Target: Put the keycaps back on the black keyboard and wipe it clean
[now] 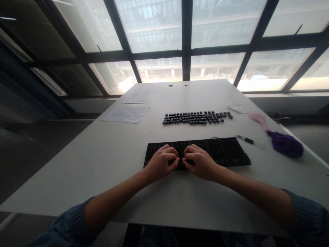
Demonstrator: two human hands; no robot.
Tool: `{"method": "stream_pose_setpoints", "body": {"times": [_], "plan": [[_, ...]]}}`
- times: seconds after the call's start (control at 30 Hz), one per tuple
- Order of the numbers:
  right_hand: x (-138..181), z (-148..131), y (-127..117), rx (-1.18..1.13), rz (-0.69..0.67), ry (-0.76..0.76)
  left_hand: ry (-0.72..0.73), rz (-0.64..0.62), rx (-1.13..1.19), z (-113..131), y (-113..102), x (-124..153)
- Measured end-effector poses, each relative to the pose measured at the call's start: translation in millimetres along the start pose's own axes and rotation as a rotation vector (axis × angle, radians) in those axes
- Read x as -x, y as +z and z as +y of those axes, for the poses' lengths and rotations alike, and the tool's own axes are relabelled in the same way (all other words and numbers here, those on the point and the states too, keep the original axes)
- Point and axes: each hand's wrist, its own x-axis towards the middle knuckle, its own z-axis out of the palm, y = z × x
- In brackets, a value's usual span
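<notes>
A black keyboard base [226, 151] lies in front of me, its key field bare or dark, with details hard to make out. Over its left-middle part, near the front edge, my left hand [164, 159] is closed, thumb and fingertips pinched together. My right hand [199, 161] mirrors it just to the right, also closed in a pinch. The fingertips of both hands nearly meet, and a small dark thing between them is too small to name. Behind the base, loose black keycaps [185, 117] lie in rows laid out like a keyboard.
Right of the base lies a wire keycap puller [248, 140] with a dark handle. Farther right are a pink brush [258, 119], a purple cloth [286, 144] and a clear plastic bag [238, 108]. Paper sheets [127, 114] lie at the left of the white table [89, 164]. Windows stand behind.
</notes>
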Motion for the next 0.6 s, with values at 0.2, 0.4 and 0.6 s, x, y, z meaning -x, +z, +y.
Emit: {"method": "stream_pose_setpoints", "body": {"times": [0.2, 0.4, 0.6], "plan": [[0.4, 1.3, 1.6, 0.05, 0.0, -0.003, 0.022, 0.019, -0.018, -1.8, 3.4, -0.7], [0.0, 1.3, 4.7, 0.064, -0.003, -0.008, 0.049, 0.042, -0.049, -2.7, 7.6, -0.9], [-0.8, 1.6, 4.8, 0.064, -0.001, -0.006, 0.071, 0.061, -0.057, -1.5, 8.8, -1.5]]}}
